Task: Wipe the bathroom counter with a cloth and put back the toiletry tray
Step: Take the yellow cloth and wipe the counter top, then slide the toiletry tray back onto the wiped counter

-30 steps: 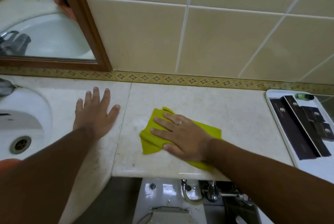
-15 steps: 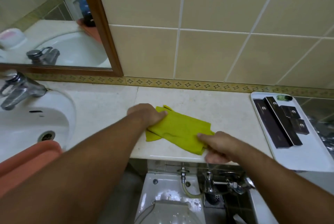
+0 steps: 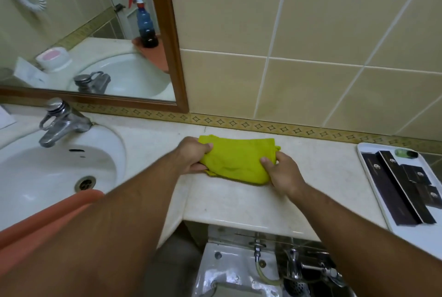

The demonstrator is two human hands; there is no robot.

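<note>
A yellow-green cloth (image 3: 239,161) lies folded on the pale marble counter (image 3: 229,203), near the tiled back wall. My left hand (image 3: 193,155) grips its left end. My right hand (image 3: 281,171) pinches its right end. Both hands hold the cloth stretched between them, low over the counter. The white toiletry tray (image 3: 366,150) sits at the far right of the counter, apart from my hands, and carries several dark boxes (image 3: 401,189) and a small green bottle (image 3: 405,153).
A white sink (image 3: 47,172) with a chrome tap (image 3: 59,120) is at the left, an orange cloth (image 3: 47,215) over its front rim. A framed mirror (image 3: 83,33) hangs above it. Below the counter edge are a toilet tank (image 3: 229,268) and pipe valves (image 3: 311,265).
My right hand left off pressing the cloth flat; my left hand came off the counter. Both took hold of the cloth's ends and moved it toward the back wall. The view tilted up.
</note>
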